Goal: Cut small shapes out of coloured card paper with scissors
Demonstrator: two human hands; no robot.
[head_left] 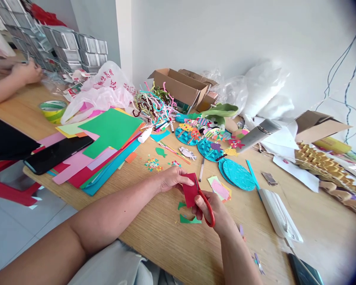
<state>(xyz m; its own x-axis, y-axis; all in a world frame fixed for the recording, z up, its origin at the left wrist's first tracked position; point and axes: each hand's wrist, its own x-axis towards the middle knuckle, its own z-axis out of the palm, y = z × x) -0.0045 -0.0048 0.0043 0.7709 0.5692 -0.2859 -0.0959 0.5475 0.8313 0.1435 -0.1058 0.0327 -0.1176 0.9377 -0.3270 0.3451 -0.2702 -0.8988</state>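
Observation:
My left hand [172, 180] pinches the upper left edge of a small piece of red paper [189, 194] above the table. Red-handled scissors [209, 209] are in my right hand [215, 208], their blades lying along the paper's right edge. Beneath them, green paper scraps [190, 219] rest on the wood. Just beyond my hands lie a green paper fish [160, 152], tiny coloured paper bits [152, 164], a white fish cutout [187, 153] and a pen [201, 169]. Small pastel paper pieces [219, 188] sit to the right.
Coloured paper sheets [115, 126] and a black phone [57, 154] lie left. Blue ovals [240, 174], a silver bottle [259, 134] and a white power strip [280, 213] are right. Pipe cleaners [156, 103] and cardboard boxes [179, 85] stand behind. Another person's hand [26, 72] works far left.

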